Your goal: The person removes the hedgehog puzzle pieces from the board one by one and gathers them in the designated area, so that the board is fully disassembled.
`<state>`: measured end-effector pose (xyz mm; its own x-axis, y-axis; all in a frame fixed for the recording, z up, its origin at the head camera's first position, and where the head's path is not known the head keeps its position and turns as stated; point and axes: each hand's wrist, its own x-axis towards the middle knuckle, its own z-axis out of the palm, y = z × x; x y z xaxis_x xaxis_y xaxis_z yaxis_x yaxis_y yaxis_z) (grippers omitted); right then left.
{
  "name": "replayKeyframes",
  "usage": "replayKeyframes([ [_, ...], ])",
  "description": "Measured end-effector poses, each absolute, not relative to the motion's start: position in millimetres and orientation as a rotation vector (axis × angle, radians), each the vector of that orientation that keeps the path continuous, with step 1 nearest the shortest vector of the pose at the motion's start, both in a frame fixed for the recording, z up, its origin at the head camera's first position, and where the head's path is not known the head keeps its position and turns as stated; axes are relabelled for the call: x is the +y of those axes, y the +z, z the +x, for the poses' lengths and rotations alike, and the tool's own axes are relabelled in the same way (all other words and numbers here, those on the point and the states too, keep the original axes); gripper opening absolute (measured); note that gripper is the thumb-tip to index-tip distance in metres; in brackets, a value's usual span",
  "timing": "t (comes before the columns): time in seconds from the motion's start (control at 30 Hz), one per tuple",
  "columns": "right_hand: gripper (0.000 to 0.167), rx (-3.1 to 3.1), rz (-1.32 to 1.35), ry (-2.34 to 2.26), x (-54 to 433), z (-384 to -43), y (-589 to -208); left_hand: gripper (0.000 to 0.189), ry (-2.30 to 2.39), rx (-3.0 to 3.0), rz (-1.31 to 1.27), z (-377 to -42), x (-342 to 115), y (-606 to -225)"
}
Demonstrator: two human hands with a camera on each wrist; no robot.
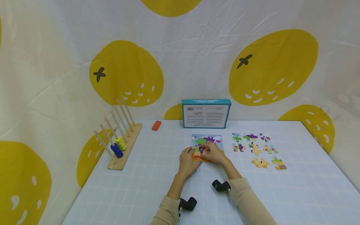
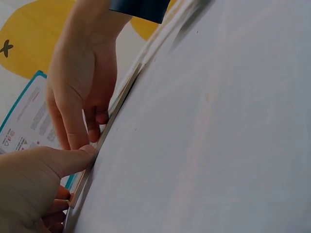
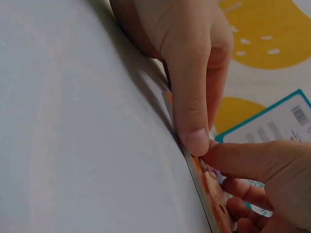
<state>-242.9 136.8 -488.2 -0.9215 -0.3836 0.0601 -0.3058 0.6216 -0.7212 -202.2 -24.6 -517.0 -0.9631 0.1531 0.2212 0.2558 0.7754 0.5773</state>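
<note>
A small picture puzzle board (image 1: 197, 137), printed with green, purple and orange shapes, lies flat on the table. My left hand (image 1: 186, 163) holds its near left corner, the fingers along the left side and the thumb at the front edge. Over the board, my right hand (image 1: 215, 153) has its thumb and fingers bent together. In the right wrist view a tan puzzle piece (image 3: 215, 194) shows under these fingers, which seem to pinch it; they cover part of it. Several loose puzzle pieces (image 1: 256, 148) lie in rows to the right.
A teal-edged box (image 1: 206, 116) stands behind the board. At the left is a wooden peg rack (image 1: 130, 140) with blue rings (image 1: 116, 150) and yellow rings (image 1: 120, 143). An orange block (image 1: 156, 125) lies near the back edge. A patterned cloth hangs behind the table.
</note>
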Motion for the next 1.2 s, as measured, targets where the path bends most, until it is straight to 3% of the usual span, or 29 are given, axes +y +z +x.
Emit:
replayKeyframes([
  [0.47,0.027,2.714,-0.631,-1.157,139.6,-243.0,-489.0,0.064,-0.951,-2.775,-0.365,-201.6,-26.9,-517.2],
  [1.2,0.030,2.673,-0.569,-1.211,139.3,-242.9,-487.6,0.064,-0.989,-2.767,-0.376,-200.6,-27.6,-515.1],
])
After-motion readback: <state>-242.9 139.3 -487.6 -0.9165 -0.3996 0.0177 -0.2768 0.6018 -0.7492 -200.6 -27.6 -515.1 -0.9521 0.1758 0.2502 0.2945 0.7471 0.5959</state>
